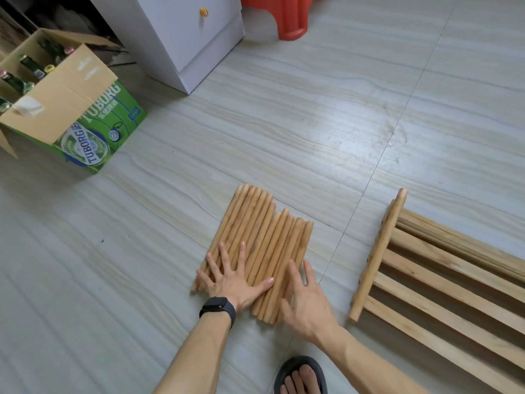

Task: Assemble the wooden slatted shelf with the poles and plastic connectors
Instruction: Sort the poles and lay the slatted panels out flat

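Head view. The poles (264,223) are lying side by side on the floor (284,123) in a single flat layer, touching one another, with their far ends stepping unevenly. Laid out this way they are probably being kept from rolling apart and being evened up or counted before assembly.

The left hand (237,282), wearing a dark watch (217,307) at the wrist, is lying flat on the near left part of the layer. Its fingers are straight and splayed wide and are gripping nothing, so it appears to be pinning the poles in place. The right hand (308,304) is also released. Its fingers are extended along the right edge of the layer, and the palm is resting over the near ends of the rightmost poles, seemingly bracing that side. Neither hand is curling around a pole.

The slatted shelf (443,282) is lying apart to the right, with its long slats running away from a rounded end rail (377,251) that is facing the poles. It looks like more than one panel stacked, though this is not certain. No plastic connectors are showing, so by this evidence the joining has not yet begun.

A foot in a dark sandal (301,376) is showing at the lower edge. A green beer carton (85,115) holding bottles, a white cabinet (184,32) and a red plastic stool (287,15) are standing well away at the top.
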{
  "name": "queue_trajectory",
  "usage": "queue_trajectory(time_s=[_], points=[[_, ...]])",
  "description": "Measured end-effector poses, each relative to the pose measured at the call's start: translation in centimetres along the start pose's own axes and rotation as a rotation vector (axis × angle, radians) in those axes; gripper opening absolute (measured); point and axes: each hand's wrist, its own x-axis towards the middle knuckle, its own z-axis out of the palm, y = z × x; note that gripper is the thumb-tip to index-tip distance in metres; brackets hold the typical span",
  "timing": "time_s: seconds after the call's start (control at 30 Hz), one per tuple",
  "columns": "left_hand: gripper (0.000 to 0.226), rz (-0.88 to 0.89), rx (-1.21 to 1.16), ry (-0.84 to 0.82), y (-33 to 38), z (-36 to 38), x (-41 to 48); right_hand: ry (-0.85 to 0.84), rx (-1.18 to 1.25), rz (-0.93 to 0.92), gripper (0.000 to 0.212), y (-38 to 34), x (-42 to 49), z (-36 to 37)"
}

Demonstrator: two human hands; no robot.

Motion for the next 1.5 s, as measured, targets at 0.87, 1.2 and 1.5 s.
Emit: queue_trajectory(time_s=[0.87,1.2,1.5], points=[[0.124,-0.034,-0.028,0.019,1.0,0.3,0.3,-0.132,0.097,0.134,0.078,-0.9,0.8,-1.9],[0.116,0.021,-0.013,0.189,2.6,-2.0,-0.4,-0.172,-0.107,-0.058,0.055,-0.5,-0.6,-6.8],[0.091,0.418,-0.151,0.166,13.2,-4.2,-4.6,0.183,-0.209,0.007,0.048,9.8,-10.5,-17.0]])
